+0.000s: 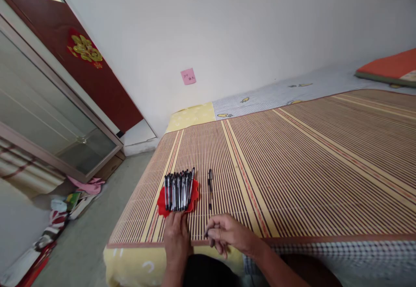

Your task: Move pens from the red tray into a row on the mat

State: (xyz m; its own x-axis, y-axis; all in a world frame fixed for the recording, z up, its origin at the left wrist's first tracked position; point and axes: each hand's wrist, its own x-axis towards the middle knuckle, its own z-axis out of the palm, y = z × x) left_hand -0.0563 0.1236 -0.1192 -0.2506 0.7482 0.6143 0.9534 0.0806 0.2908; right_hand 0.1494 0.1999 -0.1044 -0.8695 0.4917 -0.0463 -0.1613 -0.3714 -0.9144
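Several clear pens with black caps lie side by side in a row on a red scallop-edged piece, which may be a tray or a cloth. My left hand rests at its near edge with fingers stretched flat, close to the lower pen ends. A single pen with a black cap lies apart on the striped mat, to the right of the row. Just below that pen, my right hand has thumb and fingers pinched together. Something small and dark shows at the fingertips, too small to name.
The striped mat covers a bed set against a white wall, with a pink note on it. An orange folded item lies far right. Left of the bed are the floor, a glass-panelled door and piled clothes.
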